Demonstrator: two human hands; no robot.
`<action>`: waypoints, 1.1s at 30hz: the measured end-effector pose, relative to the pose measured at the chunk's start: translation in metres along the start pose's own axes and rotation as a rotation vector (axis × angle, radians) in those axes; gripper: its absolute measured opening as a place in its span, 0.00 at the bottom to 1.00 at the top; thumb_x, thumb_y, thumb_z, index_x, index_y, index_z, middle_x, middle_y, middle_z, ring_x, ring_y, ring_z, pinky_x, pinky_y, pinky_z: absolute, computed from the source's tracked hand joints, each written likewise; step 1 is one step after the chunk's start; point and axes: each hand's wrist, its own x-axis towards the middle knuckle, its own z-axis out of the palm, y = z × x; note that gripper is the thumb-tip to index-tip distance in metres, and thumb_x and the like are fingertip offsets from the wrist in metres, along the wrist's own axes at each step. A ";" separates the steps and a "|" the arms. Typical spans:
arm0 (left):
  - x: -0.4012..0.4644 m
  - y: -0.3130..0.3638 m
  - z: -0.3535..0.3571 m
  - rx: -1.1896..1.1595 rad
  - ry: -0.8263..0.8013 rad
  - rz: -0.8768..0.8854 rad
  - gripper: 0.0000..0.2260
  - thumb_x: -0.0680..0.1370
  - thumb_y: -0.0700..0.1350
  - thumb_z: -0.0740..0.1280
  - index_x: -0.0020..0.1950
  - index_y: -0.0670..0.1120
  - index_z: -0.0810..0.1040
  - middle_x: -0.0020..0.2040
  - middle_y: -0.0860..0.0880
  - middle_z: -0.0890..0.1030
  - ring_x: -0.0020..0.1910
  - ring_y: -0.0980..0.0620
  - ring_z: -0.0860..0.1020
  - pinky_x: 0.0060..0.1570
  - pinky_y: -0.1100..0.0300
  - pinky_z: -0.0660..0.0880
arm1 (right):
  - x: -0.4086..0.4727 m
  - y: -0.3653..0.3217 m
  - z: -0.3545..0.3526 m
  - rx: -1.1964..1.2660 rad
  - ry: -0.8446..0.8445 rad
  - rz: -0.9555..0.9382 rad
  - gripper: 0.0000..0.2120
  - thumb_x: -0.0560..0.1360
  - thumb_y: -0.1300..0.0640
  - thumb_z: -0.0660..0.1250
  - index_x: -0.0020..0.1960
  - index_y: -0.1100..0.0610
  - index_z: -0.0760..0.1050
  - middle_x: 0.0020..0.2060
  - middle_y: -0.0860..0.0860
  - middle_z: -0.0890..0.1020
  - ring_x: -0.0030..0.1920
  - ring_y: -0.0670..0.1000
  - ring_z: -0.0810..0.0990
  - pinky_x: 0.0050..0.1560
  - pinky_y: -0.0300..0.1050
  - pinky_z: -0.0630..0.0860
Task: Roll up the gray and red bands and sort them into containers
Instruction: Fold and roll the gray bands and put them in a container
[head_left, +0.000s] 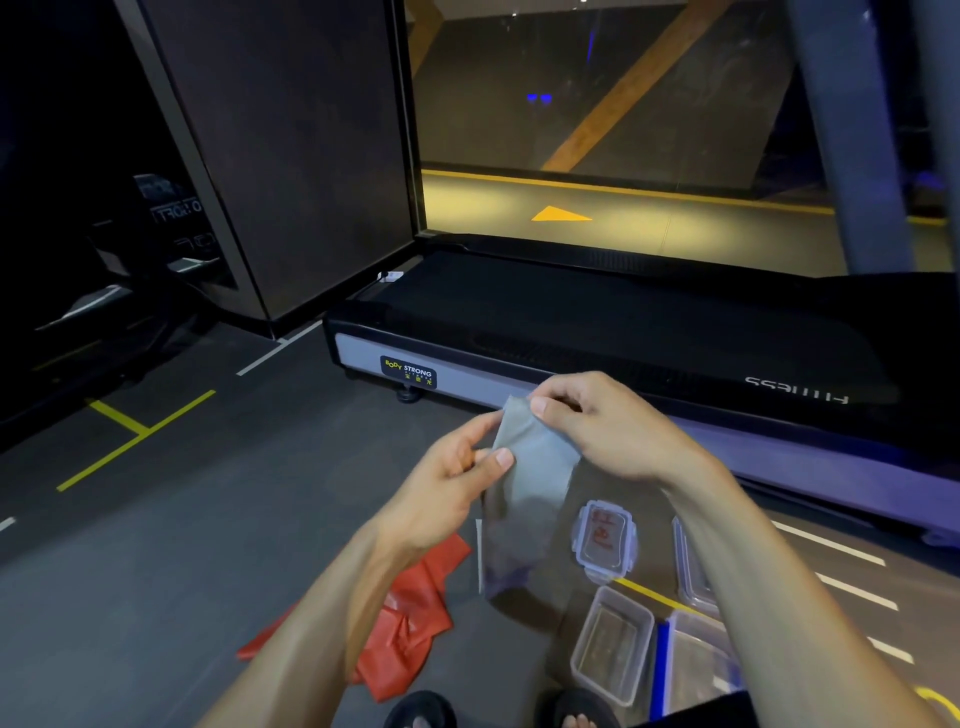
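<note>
- Pinching the top edge of the gray band (530, 467), the right hand (608, 431) has its thumb and curled fingers closed on the upper corner, held up in front of the body.
- Left hand (457, 483) grips the same band lower on its near edge, thumb pressed on the front face and fingers curled behind it.
- Below the two grips the gray band hangs slack and flat; its lower end droops toward the floor and looks unrolled, so by my reading the roll is not yet begun or barely begun.
- Red band (410, 623) lies crumpled on the dark floor (208, 519) below the left forearm, well apart from the gray one and touched by neither hand.
- Near the person's feet sit clear plastic containers: one open tub (613, 644) just beside another open tub (696, 660) to its right, and a lid with clips (605, 540) lying flat beyond them. A further clear piece shows at the right forearm, mostly hidden.
- A treadmill (623, 332) stands beyond the hands.
- Risks as I judge them:
  - The thin, stretchy band could slip from the pinch and drop, since only an edge is held.
  - A roll started askew from one corner would cone out and spring loose.
  - The trailing end may drag on the floor or snag on the lid.
  - A loose roll could unwind once set in a tub.
  - Both tubs look alike, so the colours could be mixed.
</note>
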 end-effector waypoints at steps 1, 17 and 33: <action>0.000 -0.001 -0.001 0.002 -0.002 -0.011 0.18 0.84 0.37 0.61 0.74 0.41 0.69 0.60 0.33 0.82 0.56 0.40 0.83 0.53 0.53 0.80 | -0.001 0.001 0.001 -0.013 -0.025 0.014 0.11 0.84 0.51 0.61 0.49 0.51 0.82 0.41 0.47 0.83 0.41 0.47 0.79 0.45 0.48 0.74; 0.003 -0.006 -0.005 0.087 0.090 -0.003 0.24 0.81 0.43 0.65 0.76 0.57 0.68 0.52 0.23 0.78 0.50 0.38 0.80 0.54 0.42 0.76 | 0.004 0.011 0.023 0.291 0.027 0.142 0.11 0.78 0.44 0.66 0.50 0.51 0.80 0.43 0.56 0.87 0.39 0.55 0.82 0.47 0.55 0.77; 0.003 -0.010 -0.001 0.061 0.166 -0.004 0.13 0.84 0.39 0.61 0.67 0.39 0.75 0.52 0.31 0.83 0.47 0.41 0.84 0.43 0.55 0.81 | -0.002 0.004 0.023 0.060 -0.009 0.041 0.14 0.70 0.38 0.75 0.46 0.48 0.81 0.41 0.49 0.85 0.41 0.50 0.82 0.44 0.54 0.77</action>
